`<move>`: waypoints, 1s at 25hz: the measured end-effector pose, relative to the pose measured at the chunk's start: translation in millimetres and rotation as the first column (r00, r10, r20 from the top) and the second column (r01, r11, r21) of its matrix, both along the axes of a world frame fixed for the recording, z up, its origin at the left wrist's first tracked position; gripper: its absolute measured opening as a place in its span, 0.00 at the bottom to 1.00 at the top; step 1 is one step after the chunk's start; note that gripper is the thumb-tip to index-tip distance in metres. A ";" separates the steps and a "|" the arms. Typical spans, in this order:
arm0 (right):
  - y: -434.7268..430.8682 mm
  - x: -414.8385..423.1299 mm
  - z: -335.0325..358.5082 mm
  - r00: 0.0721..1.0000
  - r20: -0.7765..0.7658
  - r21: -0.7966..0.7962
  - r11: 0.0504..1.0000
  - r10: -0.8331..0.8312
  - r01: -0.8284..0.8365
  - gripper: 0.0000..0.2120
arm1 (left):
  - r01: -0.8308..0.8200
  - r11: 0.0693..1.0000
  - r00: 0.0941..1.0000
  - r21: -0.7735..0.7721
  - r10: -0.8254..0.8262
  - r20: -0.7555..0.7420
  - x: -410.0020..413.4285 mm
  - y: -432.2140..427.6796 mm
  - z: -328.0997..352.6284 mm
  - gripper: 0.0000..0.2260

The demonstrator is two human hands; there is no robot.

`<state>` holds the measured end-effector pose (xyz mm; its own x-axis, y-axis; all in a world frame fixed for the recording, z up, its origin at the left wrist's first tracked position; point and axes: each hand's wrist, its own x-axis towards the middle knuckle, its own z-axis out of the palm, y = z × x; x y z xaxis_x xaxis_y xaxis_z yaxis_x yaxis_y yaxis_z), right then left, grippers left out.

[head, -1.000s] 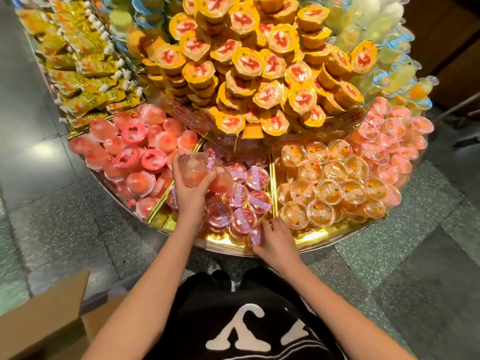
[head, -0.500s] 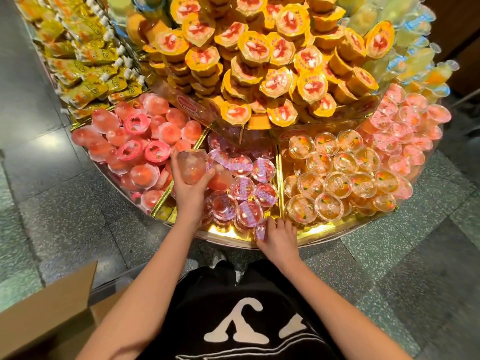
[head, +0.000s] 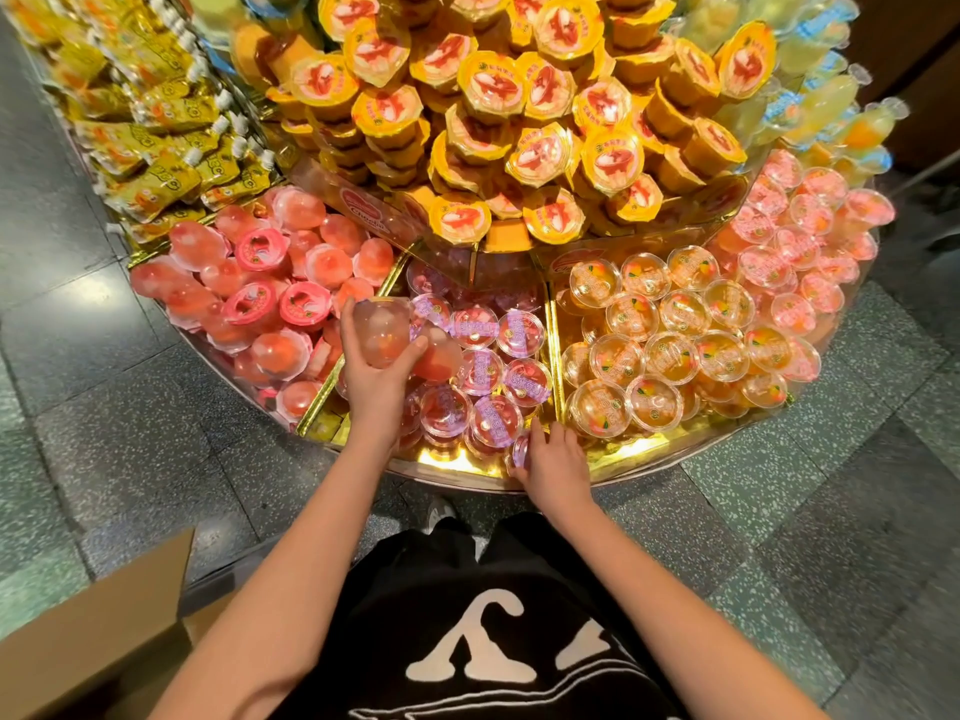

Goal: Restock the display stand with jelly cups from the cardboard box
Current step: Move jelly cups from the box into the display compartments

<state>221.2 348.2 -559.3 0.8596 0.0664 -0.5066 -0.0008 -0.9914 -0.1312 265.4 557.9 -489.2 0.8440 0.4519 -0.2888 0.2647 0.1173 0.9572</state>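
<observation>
Stand: round, tiered; lower ring split into bays by gold dividers.
Box: floor, lower L, well apart from stand; contents hidden.
Yellow cups: upper tier, heaped, overhang rear of ctr bay.
Pink cups: L bay.
Orange cups: R bay.
Purple cups: ctr bay, lids up, crowd the front.
L hand: over ctr bay's L side, fingers curled round clear cup, bottom up.
R hand: at front rim, pinches edge cup, tilted.

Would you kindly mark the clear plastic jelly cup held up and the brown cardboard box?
clear plastic jelly cup [head: 382, 332], head view, its clear body.
brown cardboard box [head: 93, 631], head view, its open flap.
</observation>
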 end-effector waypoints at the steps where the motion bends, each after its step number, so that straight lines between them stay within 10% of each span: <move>1: 2.1 -0.1 3.9 1.000 -0.021 0.013 1.000 -0.011 0.011 0.41 | 0.015 1.000 1.000 0.009 -0.015 0.004 -0.3 -0.6 -1.3 0.40; 5: 16.7 6.1 37.7 0.983 0.029 0.362 0.918 -0.184 0.161 0.40 | 0.097 0.995 0.994 0.008 -0.097 0.040 3.5 1.0 1.9 0.40; 10: 35.7 42.8 96.6 0.938 -0.066 0.866 0.448 -0.339 0.223 0.33 | 0.282 0.959 0.957 0.004 -0.282 0.064 13.7 8.2 9.6 0.43; 20: 39.1 66.6 94.7 0.967 0.084 0.775 0.625 -0.242 0.089 0.23 | 0.464 0.879 0.885 -0.114 -0.465 0.017 36.8 -2.8 14.3 0.18; 25: 37.1 65.7 81.8 0.946 0.045 0.715 0.672 -0.320 0.193 0.20 | 0.485 0.873 0.875 -0.050 -0.484 0.022 50.2 -13.0 14.3 0.22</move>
